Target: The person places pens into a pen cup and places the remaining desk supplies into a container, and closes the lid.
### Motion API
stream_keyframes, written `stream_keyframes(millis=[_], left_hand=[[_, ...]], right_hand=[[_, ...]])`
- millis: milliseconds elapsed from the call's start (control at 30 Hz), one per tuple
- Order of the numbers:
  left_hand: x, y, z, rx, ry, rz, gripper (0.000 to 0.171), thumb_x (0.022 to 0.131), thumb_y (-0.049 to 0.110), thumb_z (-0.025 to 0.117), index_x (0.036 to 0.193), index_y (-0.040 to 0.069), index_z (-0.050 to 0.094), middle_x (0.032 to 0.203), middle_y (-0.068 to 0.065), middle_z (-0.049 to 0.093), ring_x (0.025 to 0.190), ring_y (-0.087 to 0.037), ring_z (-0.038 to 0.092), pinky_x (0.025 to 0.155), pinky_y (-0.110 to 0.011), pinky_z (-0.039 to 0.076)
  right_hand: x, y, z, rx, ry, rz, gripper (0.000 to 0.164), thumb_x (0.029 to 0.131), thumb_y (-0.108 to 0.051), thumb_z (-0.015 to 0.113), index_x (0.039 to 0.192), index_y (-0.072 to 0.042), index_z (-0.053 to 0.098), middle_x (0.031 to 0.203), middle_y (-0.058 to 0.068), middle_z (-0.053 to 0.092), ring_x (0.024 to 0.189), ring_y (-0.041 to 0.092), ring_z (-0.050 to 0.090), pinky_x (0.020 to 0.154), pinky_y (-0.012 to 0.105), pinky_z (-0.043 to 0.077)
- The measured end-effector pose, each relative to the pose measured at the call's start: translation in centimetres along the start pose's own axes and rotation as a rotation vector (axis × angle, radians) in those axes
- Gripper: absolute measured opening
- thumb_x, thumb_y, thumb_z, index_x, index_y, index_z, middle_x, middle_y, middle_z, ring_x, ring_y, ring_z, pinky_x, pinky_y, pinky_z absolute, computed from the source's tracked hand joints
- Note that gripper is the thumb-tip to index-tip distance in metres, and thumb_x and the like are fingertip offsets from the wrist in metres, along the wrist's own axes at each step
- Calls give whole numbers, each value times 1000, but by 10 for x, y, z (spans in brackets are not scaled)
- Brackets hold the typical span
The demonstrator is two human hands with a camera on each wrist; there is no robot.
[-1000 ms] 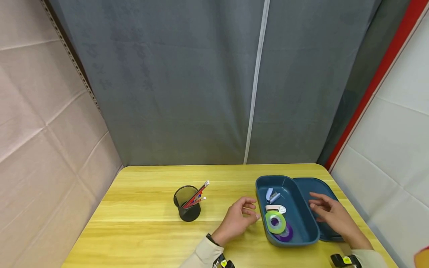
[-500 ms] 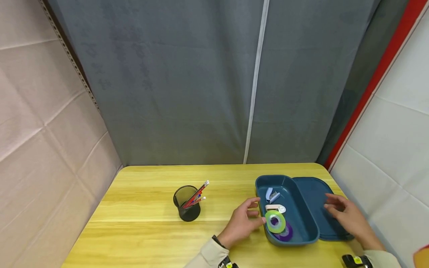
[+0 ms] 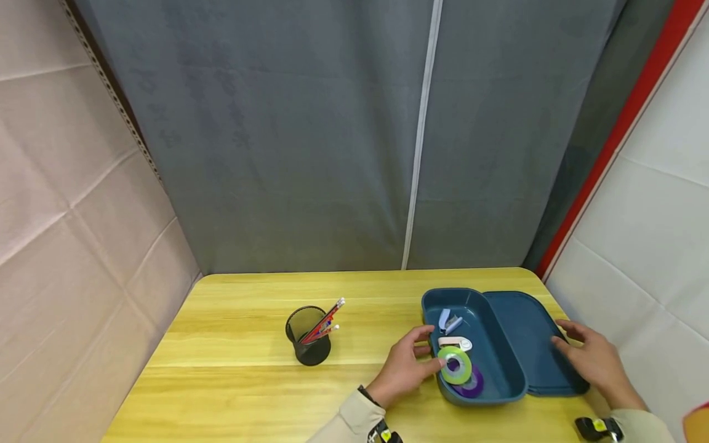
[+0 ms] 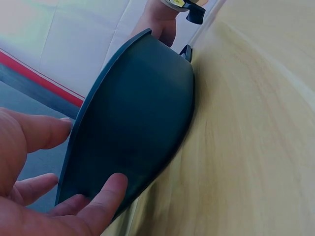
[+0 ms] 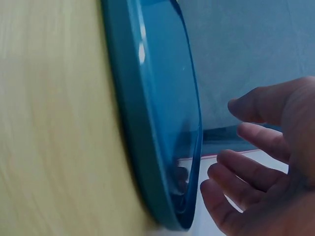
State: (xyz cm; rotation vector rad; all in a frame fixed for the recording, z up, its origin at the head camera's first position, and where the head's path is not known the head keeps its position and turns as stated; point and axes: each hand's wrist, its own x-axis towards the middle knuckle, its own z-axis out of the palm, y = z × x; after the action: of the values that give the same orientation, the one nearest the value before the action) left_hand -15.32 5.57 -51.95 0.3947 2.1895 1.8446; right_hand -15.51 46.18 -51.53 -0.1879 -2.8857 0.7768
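Observation:
A dark blue storage box (image 3: pixel 495 363) stands uncovered on the table. Inside lie a light-blue stapler-like item (image 3: pixel 453 324), a pale pink item with a white round end (image 3: pixel 464 344), a green tape roll (image 3: pixel 467 371) and a purple tape roll (image 3: pixel 477 386). My left hand (image 3: pixel 407 367) is at the box's left side, thumb tip at the rim and loosely bent fingers beside the outer wall (image 4: pixel 133 103). The flat blue lid (image 3: pixel 523 323) lies right of the box. My right hand (image 3: pixel 595 360) hovers by its right edge, fingers spread and holding nothing (image 5: pixel 261 162).
A black mesh pen cup (image 3: pixel 312 352) with several pencils (image 3: pixel 321 328) stands left of the left hand. The yellow wooden table (image 3: pixel 238 369) ends at a grey curtain (image 3: pixel 304 154) behind. A white fabric wall (image 3: pixel 648 258) rises close on the right.
My left hand has moved right to the box's rim. My right hand has shifted right, from over the lid to its right edge. Box, lid and pen cup have stayed in place.

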Motion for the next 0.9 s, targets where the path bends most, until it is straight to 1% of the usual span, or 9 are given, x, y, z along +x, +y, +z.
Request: stream_keyframes(millis=[167, 333, 467, 567, 700, 800, 900], left_hand=[[1, -1, 1, -17, 5, -15, 66, 91, 19, 84, 151, 19, 56, 146, -7, 61, 131, -34, 64, 98, -39, 62], [1, -3, 3, -40, 15, -18, 68, 91, 18, 84, 153, 18, 55, 147, -9, 61, 132, -33, 64, 98, -38, 62], [1, -4, 5, -65, 18, -10, 70, 91, 15, 84, 154, 16, 54, 147, -12, 61, 132, -33, 64, 98, -36, 61], [0, -4, 6, -90, 12, -2, 71, 91, 13, 83, 155, 14, 52, 146, -16, 60, 133, -34, 63, 98, -35, 61], [-1, -3, 7, -103, 3, 10, 71, 91, 10, 81, 155, 12, 51, 145, -18, 60, 134, -35, 62, 100, -36, 60], [0, -4, 7, -106, 4, 12, 71, 91, 9, 81, 155, 13, 51, 144, -18, 60, 133, -35, 62, 101, -37, 60], [0, -5, 6, -116, 2, 9, 71, 91, 9, 81, 155, 13, 51, 144, -17, 60, 133, -34, 62, 100, -37, 60]], right_hand=[[2, 7, 1, -14, -45, 19, 59, 104, -34, 65, 139, 13, 56, 131, 44, 60, 117, 60, 60, 89, 68, 51], [2, 11, 2, -21, -75, 27, 60, 104, -32, 65, 140, 15, 54, 131, 43, 61, 116, 60, 62, 89, 67, 52], [2, 14, 4, -23, -78, 29, 57, 104, -26, 65, 138, 17, 54, 131, 42, 62, 113, 59, 63, 88, 64, 53], [1, 17, 5, -27, -67, 26, 54, 103, -24, 65, 135, 18, 56, 127, 40, 65, 109, 56, 65, 84, 60, 54], [2, 20, 5, -23, -45, 29, 52, 101, -24, 67, 132, 16, 59, 119, 37, 69, 100, 49, 69, 75, 44, 55], [3, 19, 4, -4, -38, 41, 52, 100, -25, 68, 131, 16, 61, 115, 35, 71, 94, 41, 71, 70, 34, 52], [3, 17, 2, 11, -34, 50, 51, 100, -25, 69, 131, 15, 62, 113, 34, 72, 89, 28, 70, 68, 28, 50]])
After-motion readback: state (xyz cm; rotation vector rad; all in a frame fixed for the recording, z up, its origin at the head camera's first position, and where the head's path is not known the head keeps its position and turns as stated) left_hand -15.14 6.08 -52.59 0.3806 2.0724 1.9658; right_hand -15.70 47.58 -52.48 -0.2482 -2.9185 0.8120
